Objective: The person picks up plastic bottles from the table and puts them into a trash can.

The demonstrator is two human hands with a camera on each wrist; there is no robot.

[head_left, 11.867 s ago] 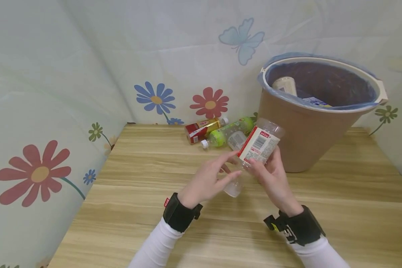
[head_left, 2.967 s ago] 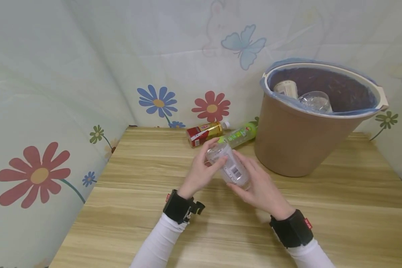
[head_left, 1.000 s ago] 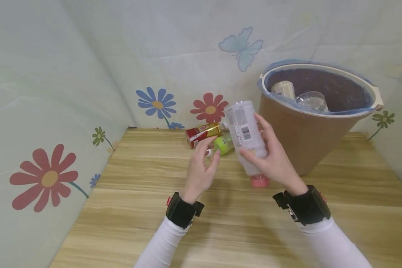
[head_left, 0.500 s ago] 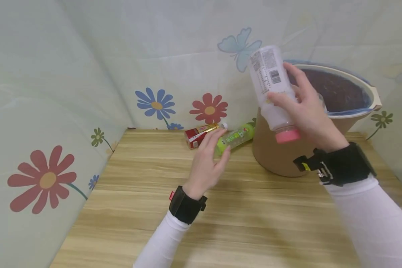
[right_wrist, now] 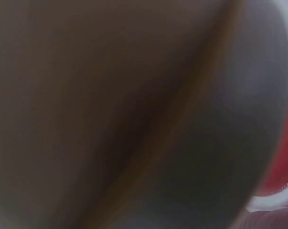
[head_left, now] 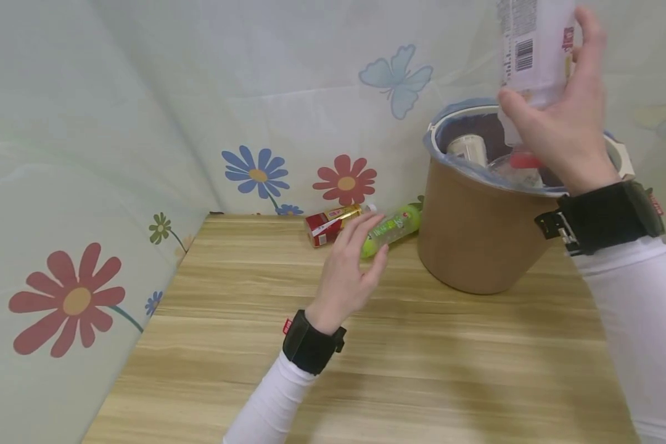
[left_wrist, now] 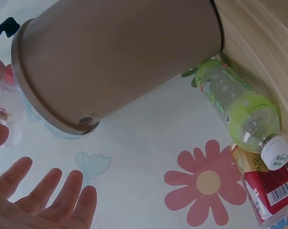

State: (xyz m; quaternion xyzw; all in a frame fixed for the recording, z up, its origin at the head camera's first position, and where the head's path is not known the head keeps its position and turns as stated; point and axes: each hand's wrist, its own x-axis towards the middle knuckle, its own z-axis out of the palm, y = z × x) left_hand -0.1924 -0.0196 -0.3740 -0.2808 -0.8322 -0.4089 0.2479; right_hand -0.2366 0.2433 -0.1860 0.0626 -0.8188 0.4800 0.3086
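Observation:
High at the right of the head view, my right hand (head_left: 574,117) grips a whitish plastic bottle (head_left: 538,55) over the bin, its pink-red cap (head_left: 524,160) pointing down. The bottle's top end in that view is cut off by the frame. My left hand (head_left: 346,265) hovers with relaxed fingers, holding nothing, in front of two bottles lying on the table. One is a clear bottle with green label (head_left: 394,231); the other is a red and gold bottle (head_left: 333,223). In the right wrist view the bin fills most of the blurred picture, with the red cap (right_wrist: 283,152) at the edge.
A brown bin (head_left: 477,228) with a blue liner stands at the table's back right. Inside it lie a pale can-like container (head_left: 468,149) and a clear plastic item (head_left: 516,171). The wooden table (head_left: 244,296) meets a flower-printed curtain (head_left: 288,80) behind.
The right hand has carried the whitish bottle up and rightward from the table's middle to above the bin. The left hand has shifted slightly right. Earlier, a clear plastic item went into the bin.

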